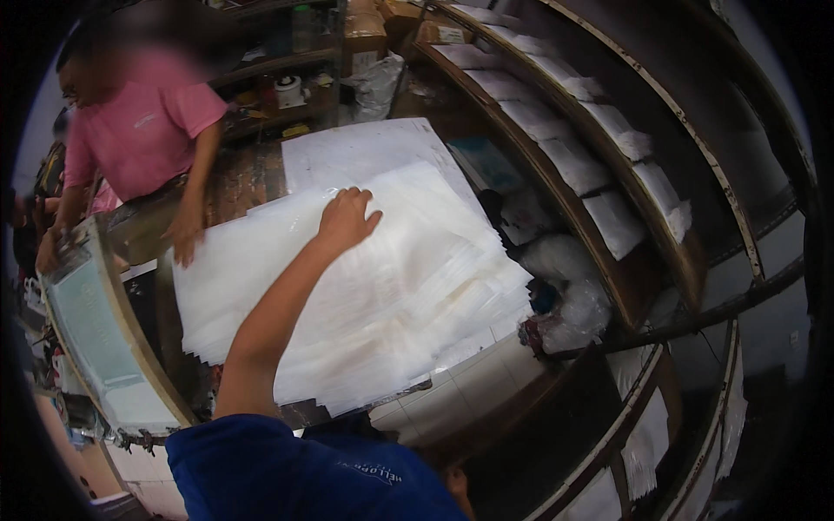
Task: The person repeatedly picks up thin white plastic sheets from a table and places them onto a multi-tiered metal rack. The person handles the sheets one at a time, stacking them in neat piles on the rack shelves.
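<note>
A broad, fanned stack of thin white translucent sheets [400, 286] covers the table in front of me. My left hand [347, 219] reaches across to its far part, fingers slightly bent on the top sheets and thumb apart, with nothing gripped. Low in the picture, beside my blue shirt, only a small part of my right hand [458, 483] shows; its fingers are not clear. At the left, a person in a pink shirt has one hand [185, 230] by the stack's left edge and the other on a framed printing screen [109, 326].
A white board [382, 143] lies under the stack's far side. Wooden racks [565, 148] carrying white sheets rise on the right, with more racks [643, 425] at lower right. Clear plastic bags [569, 291] bulge beside the table. Cardboard boxes [365, 39] and shelves stand behind.
</note>
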